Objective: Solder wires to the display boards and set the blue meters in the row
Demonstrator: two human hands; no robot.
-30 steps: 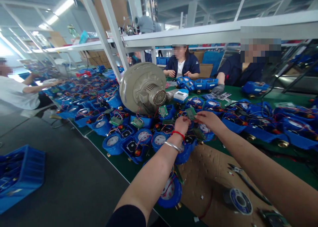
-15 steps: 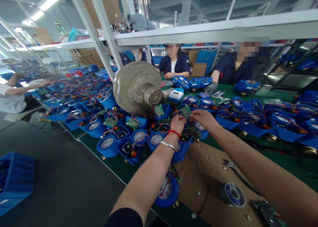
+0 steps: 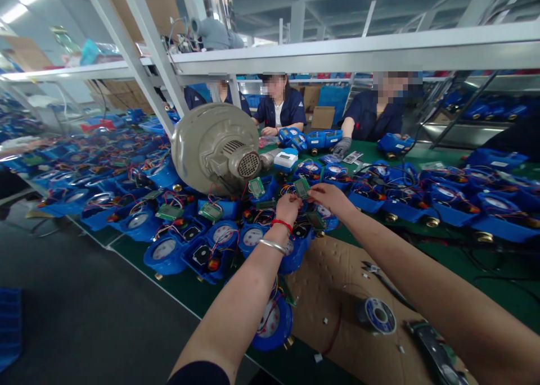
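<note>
A small green circuit board with a grey display (image 3: 302,188) is held up over the blue water meters, its edge pinched in the fingers of my right hand (image 3: 329,199). Just below the board's lower left corner, my left hand (image 3: 288,208) has its fingers pressed together; what lies between them is too small to make out. Thin coloured wires (image 3: 288,189) run close to those fingertips. Another display board (image 3: 315,221) lies below my hands on an open blue water meter (image 3: 300,244). A further meter with a round white dial (image 3: 270,319) sits under my left forearm.
A large beige blower (image 3: 213,149) stands left of my hands among rows of blue meters. Cardboard (image 3: 312,284) on the green table carries a solder spool (image 3: 378,316) and pliers (image 3: 373,268). Several co-workers sit opposite; a gloved hand (image 3: 341,147) rests there. A shelf beam (image 3: 320,53) crosses overhead.
My view has turned a little to the right, so everything appears shifted left. Both hands stay at the same circuit board, with only slight finger movement.
</note>
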